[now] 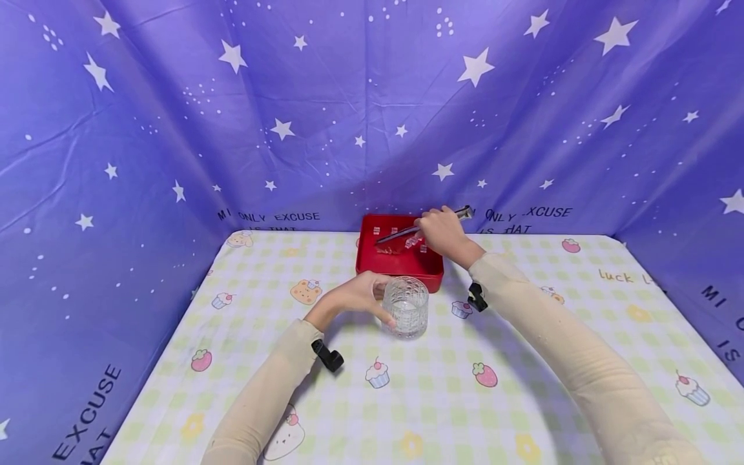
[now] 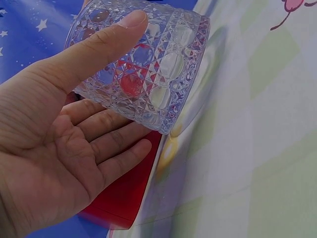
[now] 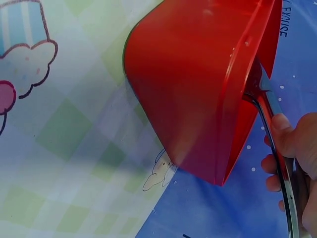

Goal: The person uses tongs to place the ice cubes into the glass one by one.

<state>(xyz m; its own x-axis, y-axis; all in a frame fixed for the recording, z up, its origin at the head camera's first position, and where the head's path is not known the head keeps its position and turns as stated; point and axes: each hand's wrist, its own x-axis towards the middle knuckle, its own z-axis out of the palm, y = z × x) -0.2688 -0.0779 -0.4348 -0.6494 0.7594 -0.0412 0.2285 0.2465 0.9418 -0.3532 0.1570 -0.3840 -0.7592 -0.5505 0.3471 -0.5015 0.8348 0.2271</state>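
My left hand [image 1: 358, 294] holds a clear cut-glass cup [image 1: 407, 313] in front of the red tray. In the left wrist view the thumb lies along the near side of the patterned cup [image 2: 148, 54], with the fingers on its other side. My right hand [image 1: 444, 236] grips metal tongs [image 1: 464, 212] over the tray's right side. The tongs slant down to the left, their tips inside the red tray [image 1: 389, 263]. Several small clear-wrapped pieces [image 1: 376, 230] lie in the tray. In the right wrist view the tray wall hides the tips of the tongs [image 3: 285, 183].
A checked tablecloth [image 1: 430, 413] with cupcake and strawberry prints covers the table. The tray stands near its back edge, close to a blue star-printed curtain [image 1: 325, 155]. Curtain also hangs at both sides. Black straps [image 1: 328, 355] circle the sleeved wrists.
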